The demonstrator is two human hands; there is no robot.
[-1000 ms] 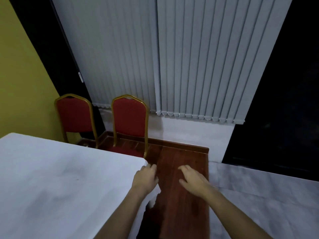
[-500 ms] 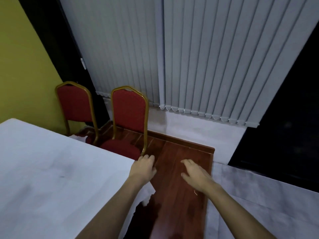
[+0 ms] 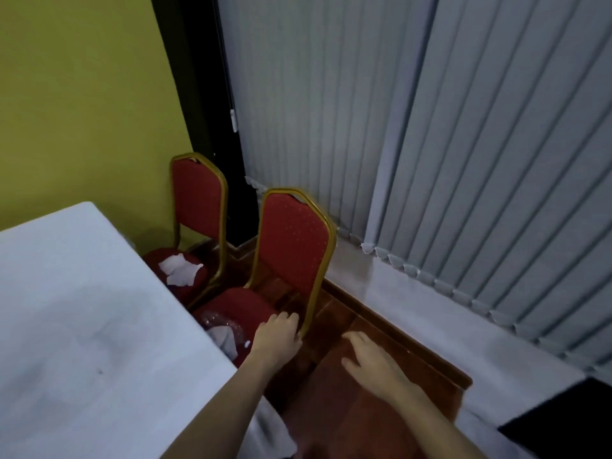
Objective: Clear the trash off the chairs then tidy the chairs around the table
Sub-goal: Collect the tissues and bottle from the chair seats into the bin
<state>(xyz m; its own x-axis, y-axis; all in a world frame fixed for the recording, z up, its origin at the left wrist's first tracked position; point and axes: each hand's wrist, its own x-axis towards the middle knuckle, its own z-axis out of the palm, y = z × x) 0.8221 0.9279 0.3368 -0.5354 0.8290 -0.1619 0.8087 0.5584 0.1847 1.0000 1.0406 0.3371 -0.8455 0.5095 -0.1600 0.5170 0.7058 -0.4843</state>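
Observation:
Two red padded chairs with gold frames stand along the table's far side. The near chair [image 3: 294, 246] has clear plastic wrap and a white tissue [image 3: 225, 336] on its seat, at the table's edge. The far chair [image 3: 198, 200] carries crumpled white tissues [image 3: 180, 270] on its seat. My left hand [image 3: 278, 336] hovers over the near chair's seat by the gold frame, fingers loosely curled, holding nothing. My right hand [image 3: 371, 362] floats open over the wooden floor to the right.
A table with a white cloth [image 3: 82, 326] fills the lower left. Grey vertical blinds [image 3: 430, 127] hang behind the chairs, with a yellow-green wall [image 3: 82, 94] at left. Reddish wooden flooring [image 3: 364, 409] lies beneath my hands, bordered by a pale ledge [image 3: 430, 326].
The view has swung left and closer to the chairs, revealing trash on both seats. My left hand has reached forward to the near chair's seat; my right hand trails open.

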